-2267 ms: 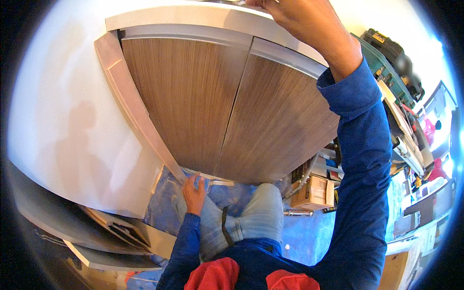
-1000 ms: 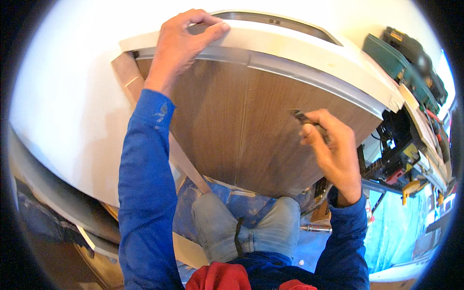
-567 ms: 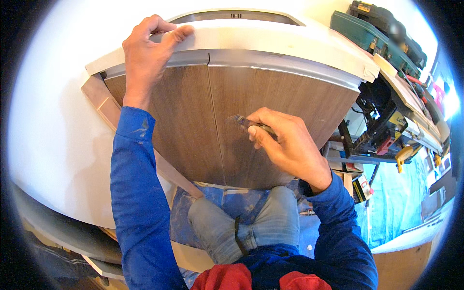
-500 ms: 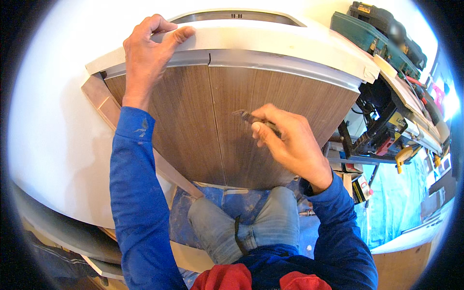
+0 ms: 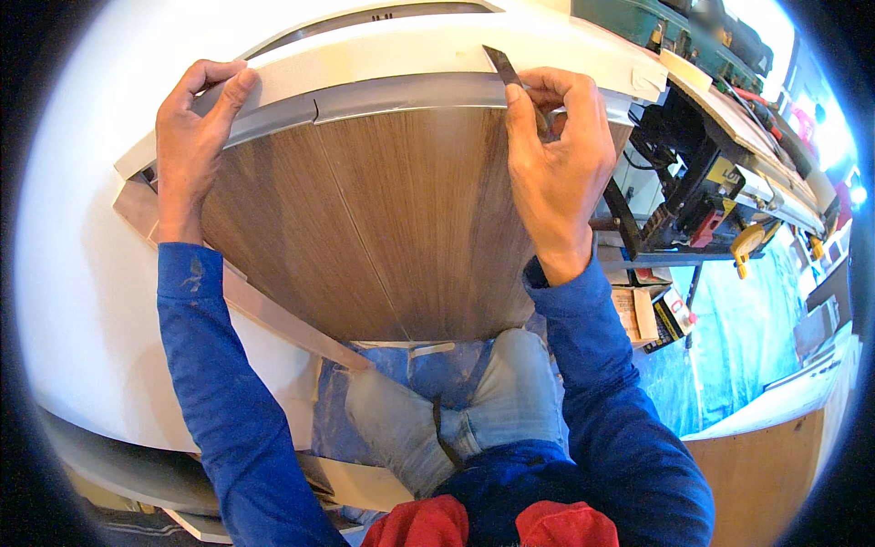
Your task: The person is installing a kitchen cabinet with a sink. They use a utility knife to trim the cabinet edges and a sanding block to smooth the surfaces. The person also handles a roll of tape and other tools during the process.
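My left hand (image 5: 193, 141) grips the pale front edge of a countertop (image 5: 383, 53) near its left end, thumb on the front face and fingers over the top. In my right hand (image 5: 567, 159) is a utility knife (image 5: 499, 66), its dark blade pointing up and left across the countertop's edge. Whether the blade touches the edge I cannot tell. My fingers mostly hide the knife's handle. Beneath the edge runs a silvery metal strip (image 5: 392, 97), above two brown wood-grain cabinet doors (image 5: 419, 219).
A sink basin (image 5: 365, 23) is set into the countertop. To the right stand a green tool case (image 5: 620, 20), a black-framed bench (image 5: 679, 214) and a yellow clamp (image 5: 747, 244). Blue sheeting (image 5: 729, 319) covers the floor there. A white wall (image 5: 91, 237) rises at left.
My right hand has risen from in front of the doors to the countertop's edge, bringing the knife blade up. My left hand keeps its grip while the view has shifted right.
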### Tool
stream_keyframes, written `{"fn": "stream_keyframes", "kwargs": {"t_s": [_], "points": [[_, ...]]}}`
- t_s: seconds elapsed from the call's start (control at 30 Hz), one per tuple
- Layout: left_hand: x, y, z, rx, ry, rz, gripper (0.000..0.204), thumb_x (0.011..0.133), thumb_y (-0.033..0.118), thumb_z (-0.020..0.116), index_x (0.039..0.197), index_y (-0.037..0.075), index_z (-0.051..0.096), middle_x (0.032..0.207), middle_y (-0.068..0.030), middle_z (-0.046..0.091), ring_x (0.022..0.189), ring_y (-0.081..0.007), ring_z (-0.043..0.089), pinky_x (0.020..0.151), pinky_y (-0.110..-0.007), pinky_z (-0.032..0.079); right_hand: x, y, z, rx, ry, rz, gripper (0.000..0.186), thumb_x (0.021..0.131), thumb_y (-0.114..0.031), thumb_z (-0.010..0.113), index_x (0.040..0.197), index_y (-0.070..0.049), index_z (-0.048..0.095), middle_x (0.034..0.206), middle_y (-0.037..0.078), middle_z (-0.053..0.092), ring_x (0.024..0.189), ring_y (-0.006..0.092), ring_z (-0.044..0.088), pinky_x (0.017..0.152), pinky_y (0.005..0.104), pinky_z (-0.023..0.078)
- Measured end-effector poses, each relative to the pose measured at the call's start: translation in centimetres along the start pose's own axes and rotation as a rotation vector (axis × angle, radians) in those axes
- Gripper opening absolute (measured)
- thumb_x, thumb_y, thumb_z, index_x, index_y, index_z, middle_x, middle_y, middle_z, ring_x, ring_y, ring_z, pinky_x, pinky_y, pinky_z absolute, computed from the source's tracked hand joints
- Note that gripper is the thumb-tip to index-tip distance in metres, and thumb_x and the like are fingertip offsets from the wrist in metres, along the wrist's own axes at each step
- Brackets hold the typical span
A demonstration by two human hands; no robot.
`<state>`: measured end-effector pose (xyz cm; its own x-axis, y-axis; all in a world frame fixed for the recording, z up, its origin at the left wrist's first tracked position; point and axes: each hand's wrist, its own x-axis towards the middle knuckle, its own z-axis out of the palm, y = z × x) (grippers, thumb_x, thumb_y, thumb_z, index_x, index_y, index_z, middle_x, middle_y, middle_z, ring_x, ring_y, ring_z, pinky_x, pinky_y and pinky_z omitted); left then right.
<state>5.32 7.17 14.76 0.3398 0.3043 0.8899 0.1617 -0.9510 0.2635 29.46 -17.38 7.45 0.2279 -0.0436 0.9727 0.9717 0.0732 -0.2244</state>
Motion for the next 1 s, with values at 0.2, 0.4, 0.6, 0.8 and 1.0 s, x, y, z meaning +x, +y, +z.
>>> {"fn": "stream_keyframes", "kwargs": {"t_s": [0.2,0.4,0.6,0.8,1.0], "points": [[0.11,-0.11,0.08,-0.011,-0.009,-0.026,0.038,0.099,0.044,0.077,0.104,0.007,0.080,0.096,-0.0033,0.075,0.101,-0.0177,0.066,0.095,-0.033,0.049,-0.31,0.03,1.13,0.014,-0.035,-0.089,0.023,0.084,0.002,0.079,0.104,-0.006,0.070,0.100,0.013,0.070,0.095,0.0350,0.066,0.084,0.0436,0.053],[0.29,-0.44,-0.21,-0.081,-0.042,-0.020,0.031,0.102,0.038,0.074,0.104,0.007,0.079,0.096,-0.0023,0.075,0.101,-0.0156,0.064,0.097,-0.033,0.048,-0.14,-0.09,0.90,0.010,-0.009,-0.014,0.023,0.083,0.002,0.079,0.103,-0.005,0.070,0.100,0.013,0.070,0.095,0.0357,0.066,0.084,0.0445,0.053],[-0.02,-0.04,0.06,-0.040,-0.006,-0.032,0.038,0.097,0.045,0.079,0.102,0.008,0.079,0.096,-0.0026,0.075,0.099,-0.0157,0.064,0.093,-0.033,0.050,0.00,-0.40,0.43,0.041,-0.039,0.042,0.022,0.084,0.002,0.079,0.103,-0.005,0.070,0.100,0.014,0.070,0.097,0.0367,0.067,0.085,0.0443,0.054],[0.15,-0.24,0.45,0.010,0.031,-0.054,0.046,0.090,0.054,0.084,0.101,0.009,0.079,0.096,-0.0042,0.075,0.100,-0.0188,0.067,0.093,-0.036,0.052,-0.26,-0.51,0.72,0.085,-0.048,0.070,0.020,0.086,0.001,0.078,0.104,-0.004,0.070,0.100,0.015,0.071,0.098,0.0356,0.069,0.087,0.0437,0.054],[0.10,-0.87,0.39,0.021,0.025,-0.062,0.046,0.090,0.054,0.084,0.101,0.010,0.080,0.095,-0.0043,0.075,0.101,-0.0191,0.068,0.094,-0.035,0.052,-0.38,-0.38,0.78,0.086,-0.027,0.102,0.019,0.088,0.002,0.077,0.104,-0.004,0.070,0.099,0.016,0.071,0.094,0.0362,0.070,0.084,0.0439,0.055]]}}
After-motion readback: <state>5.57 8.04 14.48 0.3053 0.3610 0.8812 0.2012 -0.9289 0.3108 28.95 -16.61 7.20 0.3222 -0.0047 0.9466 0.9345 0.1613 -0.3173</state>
